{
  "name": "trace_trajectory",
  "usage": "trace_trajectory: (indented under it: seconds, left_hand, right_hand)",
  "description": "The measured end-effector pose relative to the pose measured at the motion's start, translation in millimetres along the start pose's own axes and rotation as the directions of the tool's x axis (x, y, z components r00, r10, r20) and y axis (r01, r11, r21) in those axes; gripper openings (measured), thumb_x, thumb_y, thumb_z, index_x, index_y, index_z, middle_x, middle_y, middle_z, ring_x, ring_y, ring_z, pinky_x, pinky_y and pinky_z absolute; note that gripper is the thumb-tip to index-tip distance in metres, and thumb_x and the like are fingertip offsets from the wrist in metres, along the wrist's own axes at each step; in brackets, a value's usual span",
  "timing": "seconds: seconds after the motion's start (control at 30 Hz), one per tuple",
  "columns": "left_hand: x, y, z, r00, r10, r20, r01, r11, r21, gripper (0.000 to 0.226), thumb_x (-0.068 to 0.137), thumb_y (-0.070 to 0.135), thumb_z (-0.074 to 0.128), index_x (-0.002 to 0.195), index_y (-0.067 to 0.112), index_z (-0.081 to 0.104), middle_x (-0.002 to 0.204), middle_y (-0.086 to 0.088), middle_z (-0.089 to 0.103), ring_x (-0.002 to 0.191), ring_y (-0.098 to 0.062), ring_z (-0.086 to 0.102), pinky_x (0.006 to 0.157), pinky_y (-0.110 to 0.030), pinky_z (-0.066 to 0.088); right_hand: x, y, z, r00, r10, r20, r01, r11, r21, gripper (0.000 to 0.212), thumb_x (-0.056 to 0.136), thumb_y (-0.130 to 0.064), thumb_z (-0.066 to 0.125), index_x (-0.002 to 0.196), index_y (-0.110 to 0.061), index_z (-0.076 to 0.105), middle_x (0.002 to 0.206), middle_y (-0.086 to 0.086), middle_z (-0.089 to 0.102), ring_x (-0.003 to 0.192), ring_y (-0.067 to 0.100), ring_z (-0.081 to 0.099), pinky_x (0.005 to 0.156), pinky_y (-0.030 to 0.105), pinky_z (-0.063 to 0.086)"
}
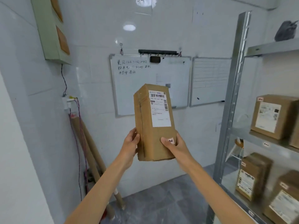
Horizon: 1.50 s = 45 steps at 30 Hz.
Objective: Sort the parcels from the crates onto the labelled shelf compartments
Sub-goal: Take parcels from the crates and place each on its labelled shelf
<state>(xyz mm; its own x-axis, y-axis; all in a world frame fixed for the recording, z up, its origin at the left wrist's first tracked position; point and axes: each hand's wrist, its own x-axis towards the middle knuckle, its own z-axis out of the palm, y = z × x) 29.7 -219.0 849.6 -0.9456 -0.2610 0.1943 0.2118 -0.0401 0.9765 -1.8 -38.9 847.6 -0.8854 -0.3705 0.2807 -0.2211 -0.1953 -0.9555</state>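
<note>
A tall brown cardboard parcel (153, 135) with a white shipping label on its front is held upright at chest height before the wall. My left hand (131, 146) grips its lower left edge. My right hand (174, 147) grips its lower right side, thumb pressed on the front beside a small red sticker. The metal shelf unit (233, 94) stands to the right. Parcels stand on it: one (273, 117) on the middle level, two more (252, 175) (283, 201) on the level below.
A whiteboard (178, 81) with handwriting and a second lined board (210, 81) hang on the tiled wall behind the parcel. Cardboard tubes (90, 151) and wires lean in the left corner. A dark grey bag (286, 31) lies on the top shelf. The floor is grey.
</note>
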Motion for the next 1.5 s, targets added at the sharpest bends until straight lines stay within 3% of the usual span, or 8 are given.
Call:
trace_trajectory:
  seconds: [0.2,0.37,0.57,0.7,0.9,1.13,1.33,1.5]
  left_hand:
    - [-10,1,28,0.969,0.01,0.246,-0.035,0.995,0.095,0.113,0.055,0.069,0.073,0.146,0.035,0.015,0.144,0.01,0.041,0.126,-0.011,0.047,0.107,-0.039,0.041]
    - [-8,-3,38,0.957,0.044,0.287,-0.018,0.996,-0.093,0.109,0.048,0.061,0.082,0.141,0.031,0.033,0.133,0.0,0.055,0.118,-0.02,0.057,0.102,-0.045,0.045]
    - [-19,-9,87,0.96,0.052,0.274,0.029,0.958,-0.284,0.1,0.048,0.052,0.081,0.135,0.028,0.038,0.127,-0.003,0.06,0.118,-0.023,0.057,0.101,-0.047,0.045]
    - [-29,-13,122,0.943,0.025,0.333,0.077,0.954,-0.29,0.092,0.055,0.048,0.075,0.136,0.029,0.036,0.129,-0.002,0.057,0.119,-0.022,0.055,0.094,-0.043,0.049]
    - [-20,15,168,0.916,0.018,0.401,0.102,0.956,-0.274,0.111,0.063,0.054,0.071,0.148,0.037,0.001,0.134,0.007,0.048,0.127,-0.02,0.045,0.105,-0.057,0.034]
    - [-16,41,211,0.846,-0.001,0.533,0.159,0.955,-0.251,0.084,0.058,0.049,0.076,0.133,0.025,0.045,0.105,-0.004,0.065,0.111,-0.031,0.059,0.084,-0.053,0.054]
    - [-62,15,273,0.873,-0.045,0.486,0.282,0.859,-0.427,0.087,0.062,0.043,0.08,0.135,0.021,0.038,0.117,-0.012,0.063,0.108,-0.031,0.06,0.08,-0.057,0.054]
    - [-102,-3,317,0.873,-0.078,0.482,0.359,0.772,-0.525,0.065,0.083,0.029,0.063,0.14,0.023,0.033,0.127,-0.01,0.058,0.113,-0.027,0.058,0.086,-0.058,0.05]
  right_hand:
    - [-29,0,-10,0.994,-0.068,-0.086,0.064,0.997,-0.051,0.066,0.075,-0.033,0.073,0.132,-0.033,0.04,0.119,-0.013,0.062,0.101,0.0,0.063,0.079,0.021,0.054]
    - [-47,0,-41,0.996,-0.037,0.077,0.045,0.992,-0.117,0.094,0.07,-0.032,0.082,0.143,-0.043,0.024,0.134,-0.014,0.052,0.121,0.008,0.053,0.097,0.035,0.05]
    - [-69,3,-79,0.989,0.146,-0.03,-0.144,0.987,0.068,0.121,0.047,-0.061,0.084,0.146,-0.045,0.017,0.145,-0.011,0.039,0.129,0.011,0.044,0.11,0.055,0.031]
    - [-89,0,-98,0.987,0.148,-0.06,-0.129,0.962,0.242,0.095,0.057,-0.051,0.083,0.138,-0.033,0.037,0.136,-0.001,0.051,0.122,0.018,0.053,0.101,0.055,0.043]
    - [-131,-33,-157,0.96,0.145,-0.238,-0.085,0.966,0.245,0.1,0.046,-0.047,0.089,0.132,-0.028,0.04,0.13,0.007,0.051,0.12,0.022,0.052,0.092,0.046,0.051]
    - [-209,-81,-248,0.935,0.125,-0.332,-0.106,0.992,0.075,0.099,0.052,-0.057,0.084,0.136,-0.029,0.04,0.133,0.011,0.051,0.122,0.027,0.052,0.094,0.044,0.05]
    - [-261,-89,-278,0.841,-0.019,-0.54,0.089,0.991,0.103,0.098,0.054,-0.068,0.077,0.139,-0.035,0.04,0.136,0.002,0.053,0.123,0.019,0.052,0.097,0.036,0.045]
    - [-286,-87,-283,0.848,0.004,-0.531,0.046,0.996,0.08,0.103,0.059,-0.06,0.077,0.142,-0.044,0.017,0.139,-0.006,0.044,0.124,0.02,0.049,0.106,0.05,0.037]
